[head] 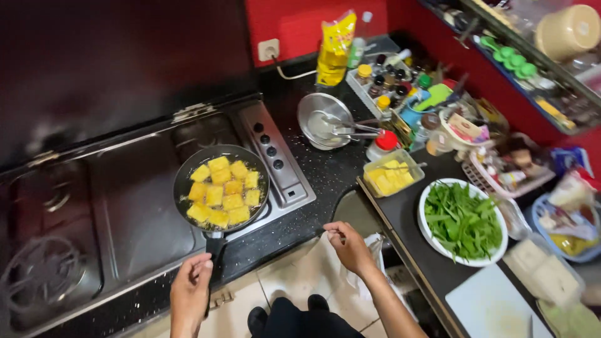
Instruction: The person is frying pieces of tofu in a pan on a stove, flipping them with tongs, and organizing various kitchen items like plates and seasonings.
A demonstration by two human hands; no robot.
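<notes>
Gripping pan handle (213, 245) | left hand (191, 285) | right hand (347, 245) curled, free

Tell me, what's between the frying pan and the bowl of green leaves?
In the head view, a clear tub of yellow pieces sits between the pan and the bowl.

Left hand (191, 285) low at counter edge, fingers (201, 264) curled, tips touching or just short of the black frying pan's handle (215, 243); can't tell if gripping. Frying pan (220, 187) just beyond those fingertips on the stove (125, 206), full of yellow fried squares (224, 191) in oil. Right hand (349, 245) loosely closed, fingers (335, 230) pinched near a white plastic bag (375, 247) hanging at the counter corner. Beyond right fingers: clear tub (393, 173) of yellow pieces. To their right: white bowl (496, 250) of green leaves (462, 219).
</notes>
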